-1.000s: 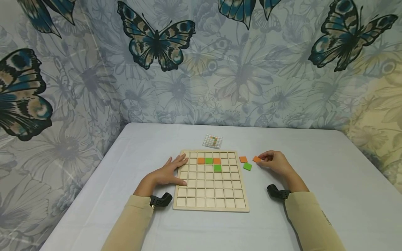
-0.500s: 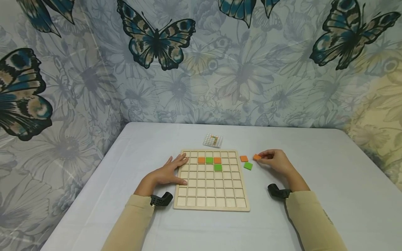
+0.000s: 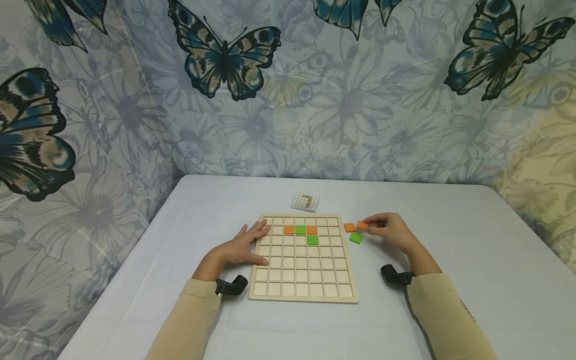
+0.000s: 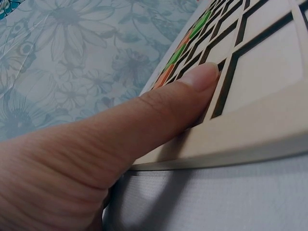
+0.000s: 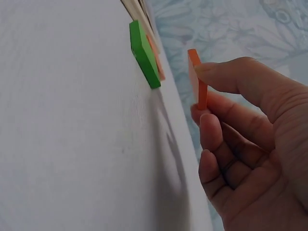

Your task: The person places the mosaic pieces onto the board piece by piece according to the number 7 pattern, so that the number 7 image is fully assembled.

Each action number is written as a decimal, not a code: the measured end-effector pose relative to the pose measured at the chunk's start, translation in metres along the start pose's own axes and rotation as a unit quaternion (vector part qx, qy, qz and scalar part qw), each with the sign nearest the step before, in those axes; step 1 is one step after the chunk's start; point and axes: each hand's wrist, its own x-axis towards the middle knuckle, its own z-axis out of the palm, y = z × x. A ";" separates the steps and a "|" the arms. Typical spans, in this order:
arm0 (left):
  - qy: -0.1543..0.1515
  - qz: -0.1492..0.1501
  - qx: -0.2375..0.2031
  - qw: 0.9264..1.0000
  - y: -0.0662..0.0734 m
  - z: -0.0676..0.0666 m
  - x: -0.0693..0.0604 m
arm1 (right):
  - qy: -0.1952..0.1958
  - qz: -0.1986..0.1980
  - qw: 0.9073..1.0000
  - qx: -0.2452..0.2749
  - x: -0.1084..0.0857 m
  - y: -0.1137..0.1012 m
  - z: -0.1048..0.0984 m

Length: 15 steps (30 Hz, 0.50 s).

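A square wooden grid board (image 3: 297,276) lies on the table, with two orange tiles and two green tiles set in its upper cells. My left hand (image 3: 238,248) rests on the board's left edge, fingers spread and straight; in the left wrist view the thumb (image 4: 159,108) lies across the rim. Right of the board, my right hand (image 3: 393,231) pinches an orange tile (image 5: 197,79) between thumb and fingers, lifted above the table. Close by it, a loose green tile (image 3: 356,238) and another orange tile (image 3: 349,227) lie on the tablecloth.
A small card (image 3: 305,201) printed with a grid and a coloured pattern lies behind the board. The white-covered table (image 3: 216,200) meets a butterfly-patterned cloth (image 3: 288,125) at the back and left.
Holding the orange tile, my right hand has moved slightly left toward the board. The left hand has stayed on the board's edge.
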 end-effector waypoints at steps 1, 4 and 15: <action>0.000 0.000 -0.001 1.000 0.000 0.000 0.000 | -0.001 -0.002 1.000 0.002 0.000 -0.001 0.000; 0.000 0.000 -0.002 1.000 0.001 -0.001 0.000 | -0.001 -0.007 1.000 0.003 0.000 -0.005 0.003; 0.001 0.001 -0.003 1.000 -0.001 0.000 0.000 | -0.016 -0.038 0.999 0.000 -0.002 -0.024 0.010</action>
